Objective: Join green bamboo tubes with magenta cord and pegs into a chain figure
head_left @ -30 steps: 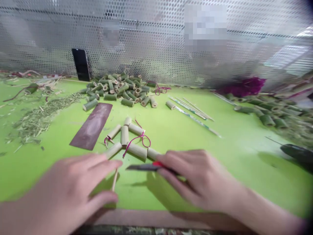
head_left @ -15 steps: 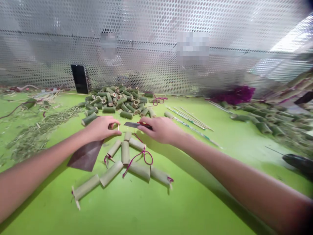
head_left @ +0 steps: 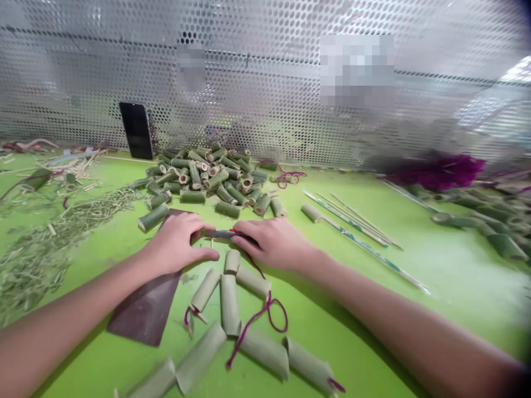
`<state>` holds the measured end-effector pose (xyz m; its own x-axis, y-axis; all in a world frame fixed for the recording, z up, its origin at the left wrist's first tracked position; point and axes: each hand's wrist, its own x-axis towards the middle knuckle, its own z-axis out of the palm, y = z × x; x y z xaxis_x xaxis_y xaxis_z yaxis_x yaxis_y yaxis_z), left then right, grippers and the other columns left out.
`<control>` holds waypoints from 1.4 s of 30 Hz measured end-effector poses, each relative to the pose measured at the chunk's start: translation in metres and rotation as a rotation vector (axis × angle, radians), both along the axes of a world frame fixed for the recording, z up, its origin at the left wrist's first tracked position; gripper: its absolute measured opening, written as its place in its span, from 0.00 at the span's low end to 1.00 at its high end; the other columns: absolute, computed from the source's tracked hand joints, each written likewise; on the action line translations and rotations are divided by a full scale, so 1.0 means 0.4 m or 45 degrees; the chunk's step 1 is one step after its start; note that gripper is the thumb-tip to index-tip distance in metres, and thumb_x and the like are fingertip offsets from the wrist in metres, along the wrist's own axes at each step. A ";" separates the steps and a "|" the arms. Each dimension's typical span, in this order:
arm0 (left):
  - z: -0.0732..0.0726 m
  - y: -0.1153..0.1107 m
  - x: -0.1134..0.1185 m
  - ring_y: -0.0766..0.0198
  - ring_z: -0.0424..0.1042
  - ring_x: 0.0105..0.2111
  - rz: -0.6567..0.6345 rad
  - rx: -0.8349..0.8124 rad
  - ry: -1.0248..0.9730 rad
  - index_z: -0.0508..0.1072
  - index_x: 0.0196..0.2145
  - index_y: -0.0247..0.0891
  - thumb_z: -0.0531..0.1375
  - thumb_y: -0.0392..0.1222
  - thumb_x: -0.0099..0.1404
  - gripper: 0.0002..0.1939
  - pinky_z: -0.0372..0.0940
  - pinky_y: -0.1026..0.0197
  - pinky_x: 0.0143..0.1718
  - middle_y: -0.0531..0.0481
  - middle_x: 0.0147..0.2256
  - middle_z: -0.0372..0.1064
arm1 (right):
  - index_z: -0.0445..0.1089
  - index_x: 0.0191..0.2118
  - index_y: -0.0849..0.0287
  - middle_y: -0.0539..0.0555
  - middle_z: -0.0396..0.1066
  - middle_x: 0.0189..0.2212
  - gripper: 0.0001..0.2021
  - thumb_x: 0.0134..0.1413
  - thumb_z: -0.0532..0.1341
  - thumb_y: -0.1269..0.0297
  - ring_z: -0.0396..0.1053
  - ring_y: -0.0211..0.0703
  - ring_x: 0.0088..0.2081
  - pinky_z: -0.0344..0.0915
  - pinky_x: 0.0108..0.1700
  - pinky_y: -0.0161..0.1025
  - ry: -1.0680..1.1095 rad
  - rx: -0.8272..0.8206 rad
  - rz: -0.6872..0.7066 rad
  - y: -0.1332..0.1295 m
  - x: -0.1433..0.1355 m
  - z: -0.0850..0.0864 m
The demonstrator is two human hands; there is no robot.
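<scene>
My right hand [head_left: 277, 240] is closed around a knife [head_left: 224, 234] with a dark handle and a bit of red on it. Its blade points left and reaches the fingertips of my left hand [head_left: 178, 246]. Between my left thumb and index finger a short thin stick [head_left: 212, 243] stands upright, right by the blade. Just below both hands lies a figure of pale bamboo tubes [head_left: 230, 304] strung on purple cord [head_left: 249, 326]. Brown sandpaper-like sheet [head_left: 143, 309] lies partly under my left hand and forearm.
Behind the hands is a pile of green bamboo pieces [head_left: 215, 171]. A phone [head_left: 136, 132] leans on the perforated metal panel [head_left: 265, 110]. Shavings [head_left: 53, 243] spread at left. Thin sticks [head_left: 357, 221] lie right, with purple cord [head_left: 448, 171] and more bamboo [head_left: 506, 243] beyond.
The knife blade has closed the gap to my left fingers and the small stick. My view has shifted, so the bamboo figure appears lower and nearer.
</scene>
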<state>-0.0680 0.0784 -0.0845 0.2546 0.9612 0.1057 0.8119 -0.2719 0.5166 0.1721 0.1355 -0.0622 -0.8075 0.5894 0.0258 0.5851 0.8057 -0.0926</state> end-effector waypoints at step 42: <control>0.009 0.006 -0.001 0.54 0.68 0.39 0.026 -0.095 -0.031 0.80 0.45 0.42 0.71 0.56 0.57 0.22 0.60 0.54 0.41 0.52 0.34 0.69 | 0.68 0.38 0.57 0.49 0.71 0.26 0.17 0.73 0.49 0.54 0.57 0.35 0.22 0.42 0.26 0.38 -0.028 0.049 0.059 -0.003 -0.006 0.003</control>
